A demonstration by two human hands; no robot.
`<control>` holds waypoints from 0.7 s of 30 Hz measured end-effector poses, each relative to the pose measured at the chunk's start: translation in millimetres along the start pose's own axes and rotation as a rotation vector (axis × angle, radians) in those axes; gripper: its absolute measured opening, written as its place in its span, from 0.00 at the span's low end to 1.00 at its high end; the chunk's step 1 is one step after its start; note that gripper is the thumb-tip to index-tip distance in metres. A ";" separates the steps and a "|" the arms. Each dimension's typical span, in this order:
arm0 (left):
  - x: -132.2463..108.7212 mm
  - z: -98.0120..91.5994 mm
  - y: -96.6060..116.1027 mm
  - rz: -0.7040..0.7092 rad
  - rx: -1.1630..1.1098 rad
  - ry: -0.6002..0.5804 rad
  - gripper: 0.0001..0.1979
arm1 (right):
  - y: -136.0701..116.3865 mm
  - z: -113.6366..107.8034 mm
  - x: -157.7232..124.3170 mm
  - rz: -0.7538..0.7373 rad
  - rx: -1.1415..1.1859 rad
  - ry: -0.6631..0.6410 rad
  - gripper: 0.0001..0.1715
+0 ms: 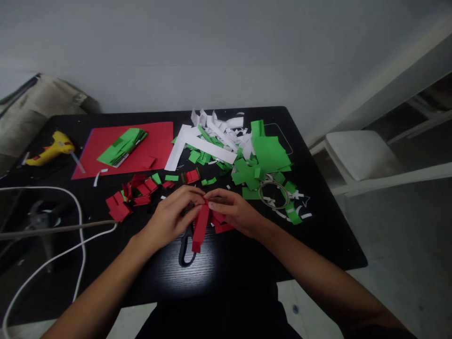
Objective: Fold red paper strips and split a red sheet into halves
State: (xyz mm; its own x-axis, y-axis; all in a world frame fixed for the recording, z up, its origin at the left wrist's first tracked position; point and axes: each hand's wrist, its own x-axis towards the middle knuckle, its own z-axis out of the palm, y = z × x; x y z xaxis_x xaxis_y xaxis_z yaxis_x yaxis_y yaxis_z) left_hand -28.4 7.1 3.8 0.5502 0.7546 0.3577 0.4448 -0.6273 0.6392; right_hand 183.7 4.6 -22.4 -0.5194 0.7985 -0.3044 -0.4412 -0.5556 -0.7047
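A folded red paper strip [200, 229] is pinched between my two hands above the table's front part. My left hand [174, 214] grips its upper left side, fingers bent. From the right, my right hand [235, 211] closes thumb and fingers on the strip's top end. The strip's lower end points toward me. Beneath it lie black-handled scissors [184, 252], their blades hidden by the hands and paper. More red paper [223, 227] lies under my right hand. Folded red pieces [139, 188] with some green are heaped left of my left hand.
A red sheet [95, 150] bears folded green strips [123, 146]. A yellow glue gun [52, 149] stands far left, near a white cable [79, 212] and pliers [44, 221]. White scraps [212, 143], green pieces [270, 153] and a tape ring [261, 194] lie right of centre.
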 end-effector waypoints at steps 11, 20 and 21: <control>-0.6 -0.3 1.0 0.073 0.120 -0.021 0.08 | -0.4 0.7 -0.8 0.041 0.049 0.033 0.19; 1.0 -0.4 3.7 0.068 0.082 0.022 0.07 | -0.6 0.2 -0.8 0.048 0.052 0.031 0.18; 1.1 -0.5 3.7 0.068 0.081 0.021 0.07 | -0.1 -0.5 -0.4 0.048 0.049 0.030 0.18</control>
State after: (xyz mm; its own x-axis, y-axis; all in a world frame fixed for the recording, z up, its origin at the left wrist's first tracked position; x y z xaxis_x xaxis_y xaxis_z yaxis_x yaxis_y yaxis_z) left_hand -26.5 5.7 6.9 0.5666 0.7128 0.4134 0.4628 -0.6903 0.5561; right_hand 184.3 4.5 -22.6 -0.5193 0.7766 -0.3566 -0.4518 -0.6038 -0.6568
